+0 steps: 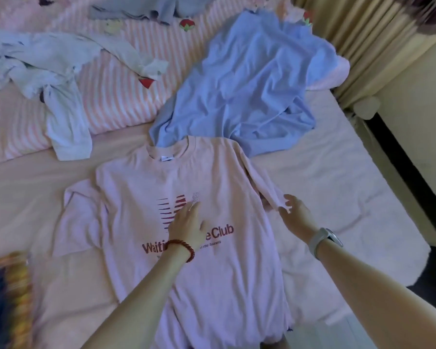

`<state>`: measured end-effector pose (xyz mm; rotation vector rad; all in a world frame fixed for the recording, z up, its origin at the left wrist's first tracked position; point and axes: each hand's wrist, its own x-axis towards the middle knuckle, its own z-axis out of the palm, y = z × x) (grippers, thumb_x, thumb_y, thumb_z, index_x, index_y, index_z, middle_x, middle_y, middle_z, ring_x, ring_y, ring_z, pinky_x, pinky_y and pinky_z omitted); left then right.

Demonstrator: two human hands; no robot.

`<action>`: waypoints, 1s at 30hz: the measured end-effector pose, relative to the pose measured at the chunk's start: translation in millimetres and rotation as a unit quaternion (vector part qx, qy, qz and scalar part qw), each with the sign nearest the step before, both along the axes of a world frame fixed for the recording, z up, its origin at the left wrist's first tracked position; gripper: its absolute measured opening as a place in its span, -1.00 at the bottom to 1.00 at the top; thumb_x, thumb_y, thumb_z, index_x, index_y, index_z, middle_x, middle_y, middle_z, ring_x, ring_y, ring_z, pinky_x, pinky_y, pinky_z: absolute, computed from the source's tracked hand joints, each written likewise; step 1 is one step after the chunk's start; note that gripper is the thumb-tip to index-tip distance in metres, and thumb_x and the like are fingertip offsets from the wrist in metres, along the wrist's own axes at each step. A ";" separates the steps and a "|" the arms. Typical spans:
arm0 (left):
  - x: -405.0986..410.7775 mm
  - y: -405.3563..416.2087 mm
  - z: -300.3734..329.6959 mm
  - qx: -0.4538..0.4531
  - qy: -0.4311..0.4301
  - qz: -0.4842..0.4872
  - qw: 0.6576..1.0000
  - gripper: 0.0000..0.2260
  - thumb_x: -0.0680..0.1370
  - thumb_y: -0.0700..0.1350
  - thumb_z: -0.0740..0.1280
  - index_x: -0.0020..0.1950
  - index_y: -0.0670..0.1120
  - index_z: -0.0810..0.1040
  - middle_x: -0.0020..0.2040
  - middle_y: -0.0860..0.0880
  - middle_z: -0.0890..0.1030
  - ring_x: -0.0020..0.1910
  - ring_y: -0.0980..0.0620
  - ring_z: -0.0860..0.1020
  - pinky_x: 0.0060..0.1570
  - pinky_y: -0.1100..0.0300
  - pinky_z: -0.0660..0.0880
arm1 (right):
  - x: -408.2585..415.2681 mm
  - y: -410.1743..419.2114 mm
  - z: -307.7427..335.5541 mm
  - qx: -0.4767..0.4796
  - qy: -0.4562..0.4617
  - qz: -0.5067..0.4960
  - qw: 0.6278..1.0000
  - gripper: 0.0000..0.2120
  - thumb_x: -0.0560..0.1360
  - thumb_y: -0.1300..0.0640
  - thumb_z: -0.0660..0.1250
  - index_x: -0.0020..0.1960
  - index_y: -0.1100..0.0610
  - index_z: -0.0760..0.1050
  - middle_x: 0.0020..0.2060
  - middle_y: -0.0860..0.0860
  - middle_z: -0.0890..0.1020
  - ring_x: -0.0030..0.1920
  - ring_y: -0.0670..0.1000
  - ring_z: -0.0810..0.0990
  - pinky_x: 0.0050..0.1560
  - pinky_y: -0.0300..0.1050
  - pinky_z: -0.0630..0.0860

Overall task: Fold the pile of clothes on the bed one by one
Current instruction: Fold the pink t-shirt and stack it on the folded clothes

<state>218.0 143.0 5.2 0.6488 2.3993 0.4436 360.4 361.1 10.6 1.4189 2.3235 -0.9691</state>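
A pink T-shirt (136,187) with dark red print lies face up on the pale pink bed sheet (337,177), collar away from me. My left hand (186,222) rests flat on the print at the chest. My right hand (296,214) pinches the end of the shirt's right sleeve, lifted slightly off the sheet. The left sleeve lies spread out flat. A crumpled blue garment (247,81) lies just beyond the collar. A heap of white and pale clothes (35,61) sits at the far left.
A pink striped blanket (116,96) with strawberry prints covers the far side of the bed. Grey clothing (146,8) lies at the top edge. Curtains (363,28) hang at the right, beside the bed's dark edge. A blurred colourful object (13,293) sits at the lower left.
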 end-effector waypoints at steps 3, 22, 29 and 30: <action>14.7 33.4 -22.2 0.027 -0.025 0.000 0.999 -0.52 0.59 -0.08 0.18 0.49 -0.05 0.15 0.51 -0.06 0.13 0.48 -0.04 0.11 0.42 0.09 0.12 | -15.0 23.0 -31.0 0.002 -0.023 0.049 0.999 -0.35 0.50 0.01 0.29 0.49 0.08 0.07 0.39 0.13 0.25 0.35 0.21 0.27 0.27 0.05 0.26; 20.8 233.7 -82.6 -0.084 0.037 -0.076 0.993 -0.46 0.57 0.11 0.14 0.50 0.17 0.00 0.54 -0.01 -0.13 0.50 -0.10 -0.13 0.40 -0.06 -0.07 | -74.8 259.2 -63.2 -0.077 0.166 -0.102 0.978 -0.68 0.49 0.03 0.32 0.12 0.24 0.49 -0.30 0.08 0.56 -0.19 0.09 0.56 -0.05 0.00 0.57; 12.4 227.9 -102.3 -0.146 0.043 -0.099 0.983 -0.45 0.56 0.17 0.09 0.50 0.18 -0.05 0.54 0.04 -0.16 0.50 -0.09 -0.14 0.39 -0.03 -0.02 | -14.2 180.9 -78.6 -0.231 0.139 -0.153 0.951 -0.75 0.48 0.04 0.36 -0.06 0.22 0.42 -0.10 0.13 0.58 -0.05 0.07 0.57 -0.06 0.00 0.53; 12.9 228.3 -102.5 -0.147 0.054 -0.102 0.982 -0.46 0.57 0.17 0.09 0.50 0.18 -0.03 0.54 0.04 -0.14 0.50 -0.09 -0.12 0.38 -0.02 0.01 | -10.6 173.4 -82.4 -0.204 0.113 -0.118 0.965 -0.77 0.49 0.06 0.35 -0.09 0.20 0.39 -0.19 0.06 0.54 -0.13 0.06 0.51 -0.20 -0.15 0.47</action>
